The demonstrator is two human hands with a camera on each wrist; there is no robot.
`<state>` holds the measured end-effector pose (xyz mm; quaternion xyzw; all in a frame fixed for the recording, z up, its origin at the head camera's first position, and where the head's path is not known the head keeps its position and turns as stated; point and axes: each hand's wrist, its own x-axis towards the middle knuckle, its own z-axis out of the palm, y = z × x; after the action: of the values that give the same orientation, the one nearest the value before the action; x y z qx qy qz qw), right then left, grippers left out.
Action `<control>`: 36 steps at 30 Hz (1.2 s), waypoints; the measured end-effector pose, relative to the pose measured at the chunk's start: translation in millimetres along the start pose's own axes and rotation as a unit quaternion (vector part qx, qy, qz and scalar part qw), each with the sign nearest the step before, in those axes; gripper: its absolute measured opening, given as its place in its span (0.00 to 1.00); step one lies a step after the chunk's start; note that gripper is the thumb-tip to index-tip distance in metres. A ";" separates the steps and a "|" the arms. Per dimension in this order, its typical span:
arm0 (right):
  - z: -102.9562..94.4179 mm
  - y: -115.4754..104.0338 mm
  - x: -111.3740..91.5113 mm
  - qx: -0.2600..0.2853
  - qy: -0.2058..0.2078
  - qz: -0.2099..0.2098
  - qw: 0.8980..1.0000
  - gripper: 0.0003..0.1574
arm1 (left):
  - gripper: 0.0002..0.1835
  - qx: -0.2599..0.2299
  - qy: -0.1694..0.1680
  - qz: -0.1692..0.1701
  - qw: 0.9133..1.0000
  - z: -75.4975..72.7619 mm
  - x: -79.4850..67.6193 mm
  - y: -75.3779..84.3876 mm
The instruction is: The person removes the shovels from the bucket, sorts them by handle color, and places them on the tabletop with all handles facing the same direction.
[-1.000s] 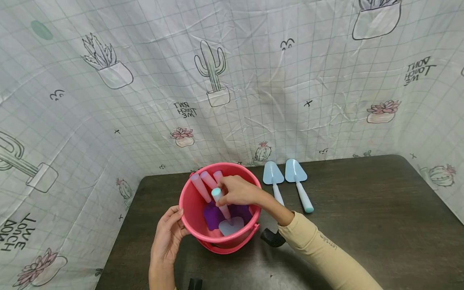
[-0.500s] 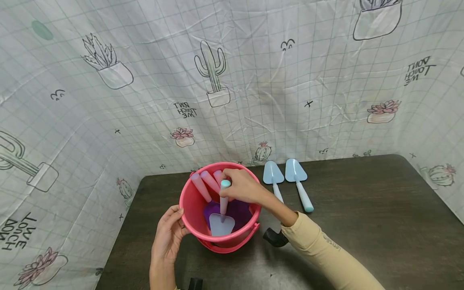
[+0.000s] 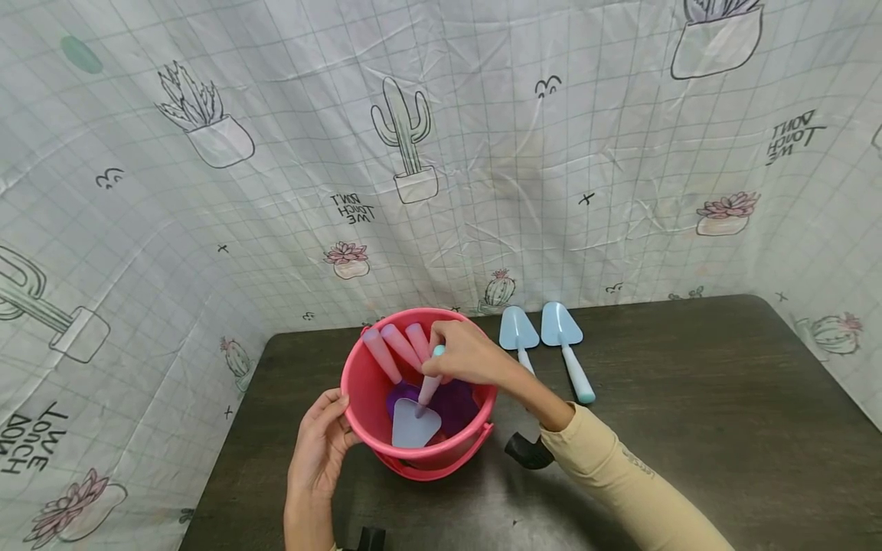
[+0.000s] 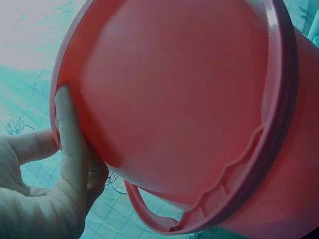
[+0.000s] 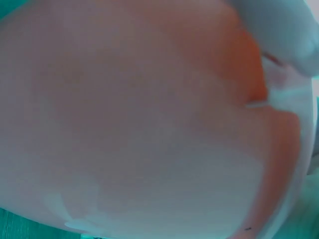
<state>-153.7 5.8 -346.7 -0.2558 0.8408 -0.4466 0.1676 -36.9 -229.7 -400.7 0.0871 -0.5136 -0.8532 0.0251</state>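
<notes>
A pink bucket (image 3: 434,459) stands on the dark table, tilted slightly in the head view. My left hand (image 3: 320,436) grips its left rim; in the left wrist view the thumb and fingers (image 4: 70,134) lie on either side of the wall. My right hand (image 3: 468,353) reaches over the right side and pinches the handle of a light blue trowel (image 3: 416,425), whose blade points down inside the bucket. Several trowels with pink handles (image 3: 381,356) and purple blades (image 3: 456,409) lean within. The right wrist view is blurred, mostly bucket wall (image 5: 124,124).
Two more light blue trowels, one (image 3: 518,327) partly behind my right forearm and another (image 3: 563,329) beside it, lie on the table (image 3: 689,398) right of the bucket. A patterned cloth (image 3: 482,153) hangs behind and along both sides.
My right hand has shifted slightly right, swinging the trowel so its blade moved left and its handle now leans right. The left hand and bucket stay in place.
</notes>
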 end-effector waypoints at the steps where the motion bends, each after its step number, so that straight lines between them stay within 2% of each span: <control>1: 0.0 0.3 -0.3 0.000 -0.001 0.000 1.000 0.09 | 0.06 0.001 0.002 -0.002 1.000 -0.2 0.1 0.0; 12: 1.4 3.1 -1.7 0.012 -0.004 -0.003 1.000 0.09 | 0.06 0.013 0.013 -0.006 1.000 -2.4 1.1 -1.3; 20: 1.7 3.0 -3.8 0.051 -0.001 -0.006 0.999 0.11 | 0.06 0.014 0.013 -0.007 1.000 -3.6 1.4 -1.7; 29: 1.4 3.7 -5.1 0.072 0.002 -0.008 0.997 0.02 | 0.06 0.011 0.013 -0.008 1.000 -3.7 1.3 -1.9; 36: 0.2 3.9 -7.0 0.093 0.001 -0.009 0.996 0.05 | 0.06 0.010 0.012 -0.007 1.000 -3.5 1.3 -2.0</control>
<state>-149.1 11.5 -349.7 -0.2463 0.7936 -0.5245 0.1856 -37.4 -232.0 -404.2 0.1018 -0.5214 -0.8469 0.0242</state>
